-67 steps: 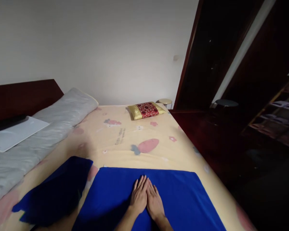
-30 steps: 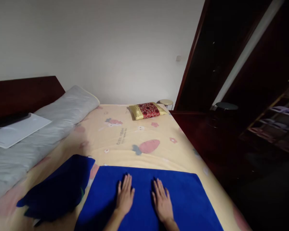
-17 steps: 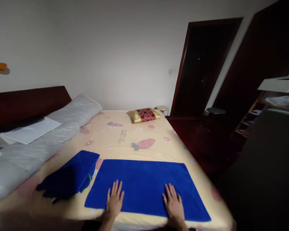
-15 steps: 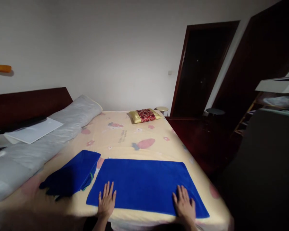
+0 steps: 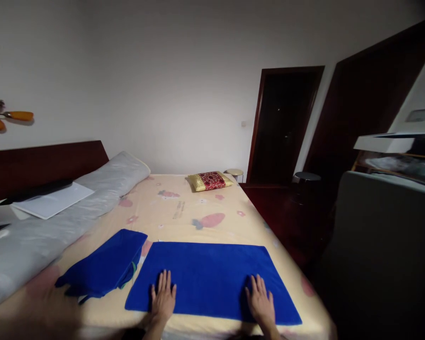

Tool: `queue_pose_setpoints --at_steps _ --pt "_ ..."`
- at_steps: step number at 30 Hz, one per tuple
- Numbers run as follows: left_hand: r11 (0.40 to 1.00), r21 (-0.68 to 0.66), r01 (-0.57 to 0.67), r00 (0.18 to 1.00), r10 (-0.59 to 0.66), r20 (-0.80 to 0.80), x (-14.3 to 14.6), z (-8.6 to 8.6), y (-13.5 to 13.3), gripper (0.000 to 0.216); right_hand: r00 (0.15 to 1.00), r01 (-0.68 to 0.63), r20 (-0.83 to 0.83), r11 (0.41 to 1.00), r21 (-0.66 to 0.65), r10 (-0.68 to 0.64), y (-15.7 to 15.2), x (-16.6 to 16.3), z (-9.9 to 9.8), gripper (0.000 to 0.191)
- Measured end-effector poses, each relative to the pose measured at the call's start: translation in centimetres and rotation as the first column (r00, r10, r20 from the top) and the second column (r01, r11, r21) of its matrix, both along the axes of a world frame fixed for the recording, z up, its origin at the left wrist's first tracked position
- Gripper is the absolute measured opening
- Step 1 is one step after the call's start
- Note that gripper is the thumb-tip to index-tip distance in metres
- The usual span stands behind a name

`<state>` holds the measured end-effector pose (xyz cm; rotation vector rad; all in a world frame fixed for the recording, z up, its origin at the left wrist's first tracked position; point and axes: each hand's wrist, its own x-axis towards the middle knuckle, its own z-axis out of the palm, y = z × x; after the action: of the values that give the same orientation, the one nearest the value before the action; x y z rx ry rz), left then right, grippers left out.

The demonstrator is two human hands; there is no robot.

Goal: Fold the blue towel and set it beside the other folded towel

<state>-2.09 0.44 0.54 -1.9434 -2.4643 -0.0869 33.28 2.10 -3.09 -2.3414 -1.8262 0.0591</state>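
Observation:
A blue towel (image 5: 212, 274) lies spread flat on the near part of a bed (image 5: 184, 212) with a pale yellow patterned sheet. My left hand (image 5: 163, 298) rests palm down on the towel's near left edge, fingers spread. Flat on the towel's near right part lies my right hand (image 5: 260, 302), fingers apart too. Neither hand holds anything. A second blue cloth (image 5: 104, 264), loosely folded, sits just left of the towel.
A long grey bolster (image 5: 56, 212) runs along the bed's left side with a white sheet of paper (image 5: 53, 200) on it. A red and gold pillow (image 5: 209, 180) lies at the far end. Dark furniture (image 5: 382, 226) stands to the right.
My hands slid apart from the towel's middle to its near left and right parts. The camera pulled back and up, showing more of the room.

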Motion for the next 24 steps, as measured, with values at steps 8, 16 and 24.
queue_pose_setpoints --at_steps 8,16,24 --pt "0.979 0.009 0.206 0.968 -0.205 0.142 6.6 -2.8 -1.2 0.056 0.965 -0.209 -0.135 0.972 0.111 0.223 -2.4 -9.2 -2.0 0.061" --pt "0.976 -0.022 0.217 0.960 -0.209 0.186 6.2 -2.6 -1.0 0.056 0.965 -0.223 -0.117 0.968 0.118 0.236 -2.5 -8.9 -1.3 0.059" --pt "0.995 0.010 -0.098 0.986 0.096 0.135 0.3 -4.1 -1.3 0.058 0.984 -0.131 -0.112 0.987 0.098 0.142 -3.0 -2.4 -2.9 0.060"
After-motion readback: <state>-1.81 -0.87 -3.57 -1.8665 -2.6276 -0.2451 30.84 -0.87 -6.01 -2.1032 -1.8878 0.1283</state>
